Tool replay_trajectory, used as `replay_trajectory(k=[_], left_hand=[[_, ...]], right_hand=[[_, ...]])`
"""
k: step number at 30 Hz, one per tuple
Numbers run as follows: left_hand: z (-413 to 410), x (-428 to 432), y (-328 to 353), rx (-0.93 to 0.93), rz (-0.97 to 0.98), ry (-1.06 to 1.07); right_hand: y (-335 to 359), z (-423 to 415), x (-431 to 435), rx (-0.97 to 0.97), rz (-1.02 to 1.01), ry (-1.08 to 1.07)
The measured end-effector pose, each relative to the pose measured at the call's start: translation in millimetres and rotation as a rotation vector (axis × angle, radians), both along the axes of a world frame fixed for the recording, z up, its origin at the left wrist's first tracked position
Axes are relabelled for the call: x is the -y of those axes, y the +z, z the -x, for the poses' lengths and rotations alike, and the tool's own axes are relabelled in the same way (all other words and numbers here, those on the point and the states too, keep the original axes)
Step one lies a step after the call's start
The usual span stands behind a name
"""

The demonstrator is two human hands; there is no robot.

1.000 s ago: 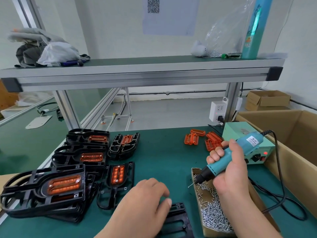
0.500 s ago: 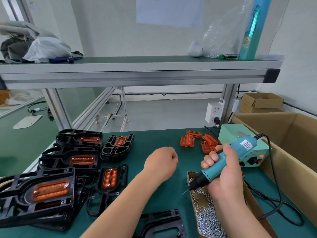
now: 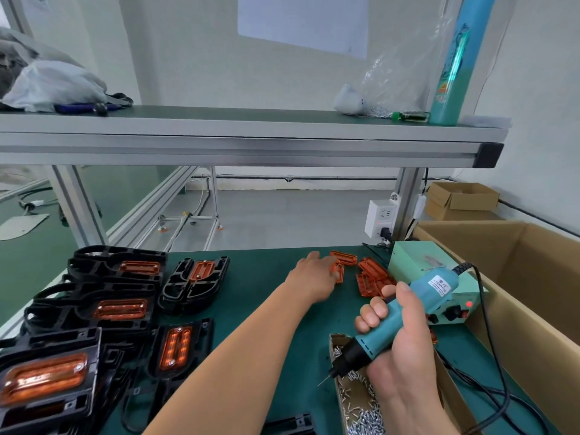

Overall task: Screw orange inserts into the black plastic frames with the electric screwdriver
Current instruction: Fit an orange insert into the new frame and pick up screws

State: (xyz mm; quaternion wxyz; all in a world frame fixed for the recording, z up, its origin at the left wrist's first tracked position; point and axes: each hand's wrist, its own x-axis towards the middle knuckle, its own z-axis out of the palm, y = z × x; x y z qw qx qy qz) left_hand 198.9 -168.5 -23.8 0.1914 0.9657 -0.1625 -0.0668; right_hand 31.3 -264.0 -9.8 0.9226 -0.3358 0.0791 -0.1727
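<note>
Fetching step: my left hand at inserts, grip unclear from blur; right hand wraps screwdriver. Next: pinch one.

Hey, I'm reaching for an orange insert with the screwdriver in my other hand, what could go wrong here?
First, the electric screwdriver in your right hand aims its bit toward your left forearm, just above the screw tray; a slip could jab the arm. Second, your left hand is blurred at the loose orange inserts, so a hasty grab might scatter them.
</note>
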Motion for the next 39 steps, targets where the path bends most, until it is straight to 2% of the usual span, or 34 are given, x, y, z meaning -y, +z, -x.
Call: replay_trajectory(k=[5,14,26,33,39], left_hand=[[7.6,4.7,-3.8,0.058,-0.083,-0.054],[24.3,-9.1,-2.4,0.12,-0.007,-0.105],[44.3,-24.2,0.9,0.04,0.274,-0.072],[67.2,-52.6,17.0,0.065,0.529,0.103],[123.3,-104.2,27.6,-0.067,0.666,0.108]], right_hand=[[1.7,0.1,-0.8,0.001,-0.018,0.003],[2.8,1.2,-2.1,-0.015,-0.017,0.011],[1.5,0.2,-0.6,0.011,-0.002,0.02],[0.3,0.1,1.3,0.028,0.013,0.003],[0.4,2.3,-0.2,0.036,0.036,0.009]])
